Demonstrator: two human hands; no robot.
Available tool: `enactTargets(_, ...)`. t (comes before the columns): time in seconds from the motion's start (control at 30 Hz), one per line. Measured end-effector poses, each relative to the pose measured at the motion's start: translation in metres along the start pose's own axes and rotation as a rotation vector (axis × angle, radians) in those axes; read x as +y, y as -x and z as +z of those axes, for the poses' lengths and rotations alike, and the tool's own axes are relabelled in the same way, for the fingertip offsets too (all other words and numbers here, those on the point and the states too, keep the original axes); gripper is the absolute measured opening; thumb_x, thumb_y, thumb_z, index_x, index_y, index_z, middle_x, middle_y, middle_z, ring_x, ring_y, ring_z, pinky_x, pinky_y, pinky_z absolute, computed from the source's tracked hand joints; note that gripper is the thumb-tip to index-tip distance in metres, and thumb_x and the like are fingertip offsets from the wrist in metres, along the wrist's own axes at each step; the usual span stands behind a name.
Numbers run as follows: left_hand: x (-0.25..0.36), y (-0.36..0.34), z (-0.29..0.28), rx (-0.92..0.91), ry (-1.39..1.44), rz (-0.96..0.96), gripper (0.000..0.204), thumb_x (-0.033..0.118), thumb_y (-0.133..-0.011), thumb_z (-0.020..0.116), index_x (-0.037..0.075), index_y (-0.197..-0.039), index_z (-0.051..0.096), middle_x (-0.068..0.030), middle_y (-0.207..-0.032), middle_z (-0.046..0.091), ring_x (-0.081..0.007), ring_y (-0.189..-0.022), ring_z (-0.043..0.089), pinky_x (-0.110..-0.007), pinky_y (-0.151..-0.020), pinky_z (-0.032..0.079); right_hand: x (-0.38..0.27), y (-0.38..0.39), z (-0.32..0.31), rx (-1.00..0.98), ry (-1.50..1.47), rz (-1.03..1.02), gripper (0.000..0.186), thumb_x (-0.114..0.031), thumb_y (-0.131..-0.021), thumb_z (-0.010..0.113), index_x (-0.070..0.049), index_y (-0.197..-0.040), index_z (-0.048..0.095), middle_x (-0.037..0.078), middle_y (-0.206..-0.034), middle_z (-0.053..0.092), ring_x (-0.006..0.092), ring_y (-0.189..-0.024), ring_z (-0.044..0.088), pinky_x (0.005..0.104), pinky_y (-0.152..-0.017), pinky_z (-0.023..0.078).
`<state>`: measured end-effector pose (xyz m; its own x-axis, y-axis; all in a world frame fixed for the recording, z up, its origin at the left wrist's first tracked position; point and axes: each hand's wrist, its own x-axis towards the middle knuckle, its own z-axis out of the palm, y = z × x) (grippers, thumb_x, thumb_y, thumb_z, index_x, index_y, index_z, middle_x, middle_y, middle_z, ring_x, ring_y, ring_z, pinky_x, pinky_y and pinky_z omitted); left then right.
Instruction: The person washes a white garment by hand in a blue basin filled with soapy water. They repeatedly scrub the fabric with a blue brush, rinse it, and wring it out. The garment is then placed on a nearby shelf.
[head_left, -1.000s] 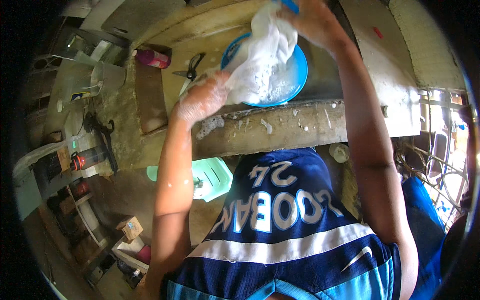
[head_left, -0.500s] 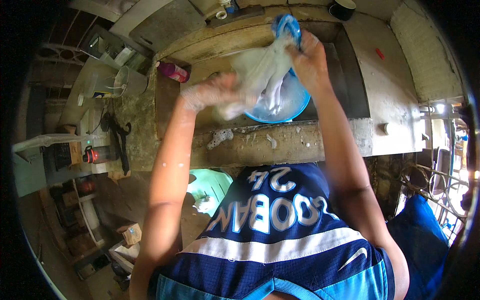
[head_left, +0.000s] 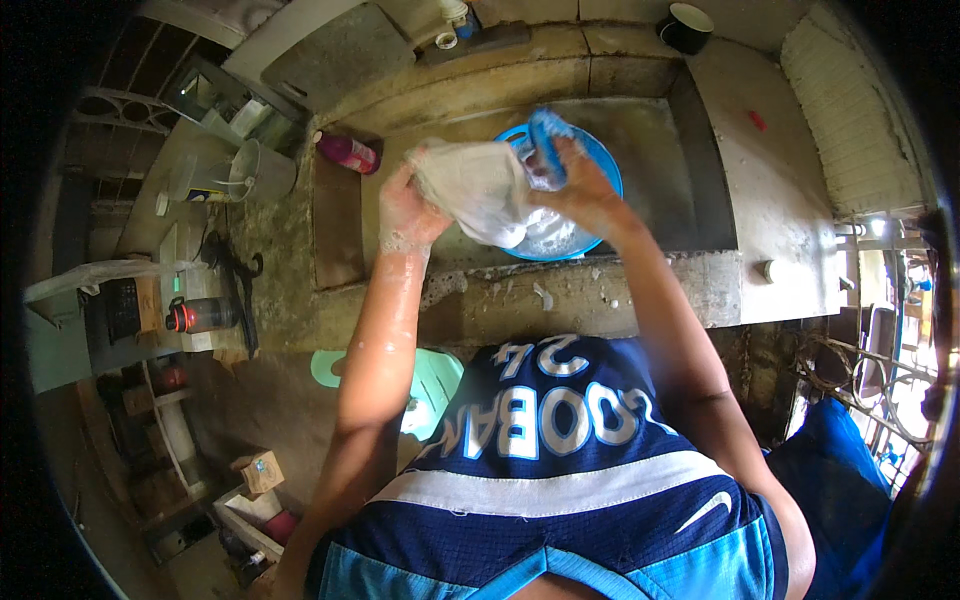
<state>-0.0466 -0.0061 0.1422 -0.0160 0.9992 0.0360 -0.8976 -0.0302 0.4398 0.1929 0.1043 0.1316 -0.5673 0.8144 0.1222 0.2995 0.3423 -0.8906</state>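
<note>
My left hand [head_left: 412, 210], wet with suds, is closed on a wet white cloth [head_left: 470, 185] and holds it up over the concrete trough. The cloth hangs bunched toward the right, its lower end partly over a round blue basin [head_left: 612, 170]. To the right, my right hand [head_left: 582, 190] grips a blue scrub brush [head_left: 548, 130] covered in foam, above the basin. White suds and more white cloth [head_left: 545, 235] lie in the basin. My right fingers are close to the cloth's right edge; whether they touch it I cannot tell.
A purple bottle [head_left: 347, 151] lies at the trough's left end. The concrete front ledge [head_left: 580, 300] carries foam spots. A dark pot [head_left: 685, 28] stands at the back right, clear buckets [head_left: 250, 170] at the left. Below my left arm is a green plastic stool [head_left: 440, 385].
My right hand and the brush have come down and nearer, lower over the basin. My left hand has shifted slightly, and the cloth, earlier stretched up toward the brush, now hangs gathered from it.
</note>
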Motion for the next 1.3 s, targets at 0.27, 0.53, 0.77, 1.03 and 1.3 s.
enactTargets(0.27,0.017,0.012,0.028,0.290,-0.033,0.154,0.048,0.027,-0.100,0.055,-0.005,-0.136,0.053,-0.0229,-0.141,0.056,-0.0387,-0.134,0.051,-0.053,-0.117,0.035,0.024,-0.027,-0.011,0.177,-0.289,0.063,0.028,-0.020,-0.092,0.071,-0.003,-0.114,0.067,0.014,-0.097,0.071,0.0231,-0.090,0.066,0.0360,-0.085,0.052)
enactTargets(0.53,0.024,0.022,0.027,0.299,-0.134,0.230,0.053,0.013,-0.097,0.059,-0.006,-0.143,0.041,-0.0228,-0.147,0.048,-0.0389,-0.139,0.045,-0.054,-0.117,0.035,0.001,-0.071,-0.068,0.335,-0.484,-0.084,0.014,-0.014,-0.093,0.069,-0.003,-0.102,0.068,0.002,-0.090,0.065,0.0126,-0.081,0.058,0.0298,-0.077,0.048)
enactTargets(0.77,0.014,0.035,0.002,0.582,-0.443,0.174,0.035,0.005,-0.100,0.054,-0.004,-0.133,0.050,-0.0161,-0.126,0.062,-0.0301,-0.115,0.064,-0.049,-0.097,0.056,-0.012,-0.051,-0.045,0.329,0.145,0.037,0.033,-0.021,-0.096,0.069,0.000,-0.121,0.062,0.010,-0.098,0.071,0.0140,-0.085,0.065,0.0293,-0.075,0.052)
enactTargets(1.03,0.012,0.057,-0.024,0.436,-0.409,0.110,0.041,0.014,-0.099,0.063,-0.005,-0.135,0.055,-0.0169,-0.132,0.063,-0.0298,-0.122,0.061,-0.046,-0.109,0.047,0.008,-0.014,0.104,-0.335,0.364,-0.307,0.050,-0.041,-0.097,0.066,-0.002,-0.125,0.053,0.020,-0.097,0.073,0.0340,-0.088,0.072,0.0474,-0.081,0.056)
enactTargets(1.3,-0.013,0.063,-0.040,0.747,-0.303,0.115,0.035,0.014,-0.102,0.056,-0.005,-0.131,0.056,-0.0184,-0.126,0.065,-0.0291,-0.117,0.064,-0.045,-0.103,0.052,-0.047,-0.023,0.096,-0.351,0.250,-0.266,0.046,-0.039,-0.097,0.066,-0.001,-0.120,0.056,0.023,-0.093,0.072,0.0387,-0.086,0.072,0.0481,-0.077,0.057)
